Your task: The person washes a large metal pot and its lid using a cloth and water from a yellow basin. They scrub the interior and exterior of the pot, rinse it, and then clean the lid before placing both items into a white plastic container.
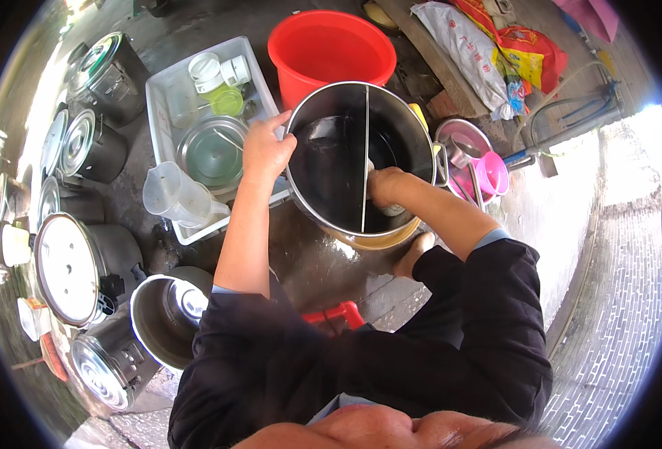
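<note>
A large round metal pot (326, 151), split by an upright metal divider (365, 185), stands before me. My left hand (267, 147) is at the left side of its rim, with index finger and thumb spread. Inside the right compartment, my right hand (386, 186) is closed on a whitish scrubbing pad or cloth (392, 210), low beside the divider. Part of that cloth is hidden by the hand. A side handle (442, 164) of the pot shows at the right. Something yellow (419, 117) lies behind the right rim.
Behind the pot stands a red plastic tub (331, 47). A white plastic crate (157, 120) at the left holds a metal bowl, a plastic jug (174, 191) and lids. Several lidded pots (67, 269) line the far left. Pink containers (492, 173) stand right; sacks (465, 50) lie behind them.
</note>
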Action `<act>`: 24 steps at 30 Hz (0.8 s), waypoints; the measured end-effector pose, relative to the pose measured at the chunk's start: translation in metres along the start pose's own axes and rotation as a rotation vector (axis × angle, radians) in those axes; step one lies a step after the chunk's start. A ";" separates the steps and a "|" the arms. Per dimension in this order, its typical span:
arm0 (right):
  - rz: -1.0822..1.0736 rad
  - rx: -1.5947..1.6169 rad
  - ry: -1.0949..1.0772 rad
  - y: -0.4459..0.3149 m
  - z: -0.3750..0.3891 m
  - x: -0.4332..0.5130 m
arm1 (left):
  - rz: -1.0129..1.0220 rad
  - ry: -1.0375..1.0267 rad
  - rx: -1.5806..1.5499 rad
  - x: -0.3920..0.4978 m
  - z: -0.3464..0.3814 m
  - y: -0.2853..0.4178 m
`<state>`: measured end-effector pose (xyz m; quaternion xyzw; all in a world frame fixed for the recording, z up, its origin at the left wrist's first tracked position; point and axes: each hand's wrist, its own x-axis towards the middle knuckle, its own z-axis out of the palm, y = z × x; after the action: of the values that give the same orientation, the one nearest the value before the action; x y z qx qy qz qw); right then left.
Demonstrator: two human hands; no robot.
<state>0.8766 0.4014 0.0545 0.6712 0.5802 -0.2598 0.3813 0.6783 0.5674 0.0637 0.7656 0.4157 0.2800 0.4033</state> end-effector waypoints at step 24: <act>0.298 -0.042 0.245 -0.047 -0.195 -0.043 | 0.015 -0.052 -0.091 -0.005 -0.016 0.012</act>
<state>0.8041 0.5364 0.1903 0.7682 0.5218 -0.1048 0.3558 0.6690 0.5654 0.0818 0.7565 0.3862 0.2817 0.4463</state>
